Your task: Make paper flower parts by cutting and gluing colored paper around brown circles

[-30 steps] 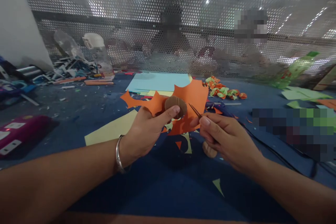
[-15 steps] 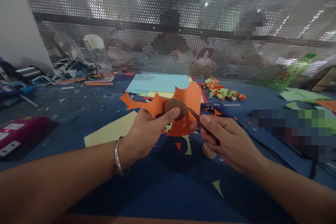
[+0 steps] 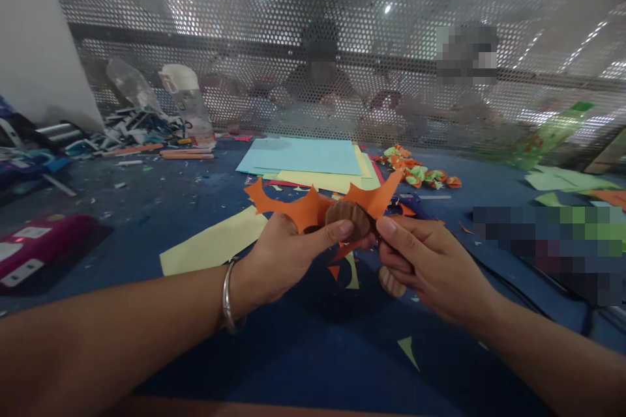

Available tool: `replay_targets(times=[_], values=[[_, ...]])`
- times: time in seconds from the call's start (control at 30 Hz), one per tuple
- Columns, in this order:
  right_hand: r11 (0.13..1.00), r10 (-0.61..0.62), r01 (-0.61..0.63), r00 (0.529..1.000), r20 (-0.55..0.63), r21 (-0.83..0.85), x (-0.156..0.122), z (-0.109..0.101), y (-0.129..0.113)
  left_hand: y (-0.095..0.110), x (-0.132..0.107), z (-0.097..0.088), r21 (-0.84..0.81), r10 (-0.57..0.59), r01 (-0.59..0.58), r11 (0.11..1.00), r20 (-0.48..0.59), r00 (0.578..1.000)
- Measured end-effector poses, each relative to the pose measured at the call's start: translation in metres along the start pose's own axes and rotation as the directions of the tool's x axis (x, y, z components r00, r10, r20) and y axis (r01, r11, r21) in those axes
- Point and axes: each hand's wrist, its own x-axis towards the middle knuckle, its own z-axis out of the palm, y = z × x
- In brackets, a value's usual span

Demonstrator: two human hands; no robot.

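My left hand [image 3: 283, 251] pinches a round brown corrugated cardboard disc [image 3: 337, 210] against a sheet of orange paper [image 3: 293, 210], thumb on top. Scalloped cuts run along the paper's upper edge. A silver bangle circles the left wrist. My right hand [image 3: 415, 247] is closed around small dark scissors [image 3: 370, 220], whose handles are hidden in the fingers. Their blades lie at the right edge of the disc and the paper. Below the right fingers, a second cardboard disc [image 3: 391, 281] rests on the blue table.
A stack of blue and yellow paper [image 3: 298, 155] lies behind the hands, beside several orange-green paper flowers [image 3: 420, 172]. A pink power strip [image 3: 44, 247] is at left, a water bottle [image 3: 188, 104] farther back. Perforated metal screen [image 3: 244, 45] closes off the back; a green bottle [image 3: 552, 137] stands right.
My left hand has shifted right and slightly down with the disc and orange paper. The paper has tilted, its right part now seen nearly edge-on. The scissors blades are nearer the disc.
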Motion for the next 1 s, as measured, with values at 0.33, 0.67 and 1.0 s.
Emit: replay_targets(times=[0.33,0.67,1.0], values=[[1.000,0.003,-0.003,1.000,0.014,-0.008,0.000,-0.001,-0.003,0.002,-0.001,-0.001,0.166,-0.111,0.117,0.979,-0.042,0.993],[1.000,0.022,-0.021,0.999,0.026,-0.016,0.002,-0.004,0.000,-0.008,0.003,-0.001,-0.105,-0.020,0.026,0.994,0.059,0.998],[0.999,0.004,-0.003,1.000,0.012,-0.053,0.002,-0.004,-0.001,0.000,0.005,0.003,-0.280,0.053,0.014,0.960,0.231,0.972]])
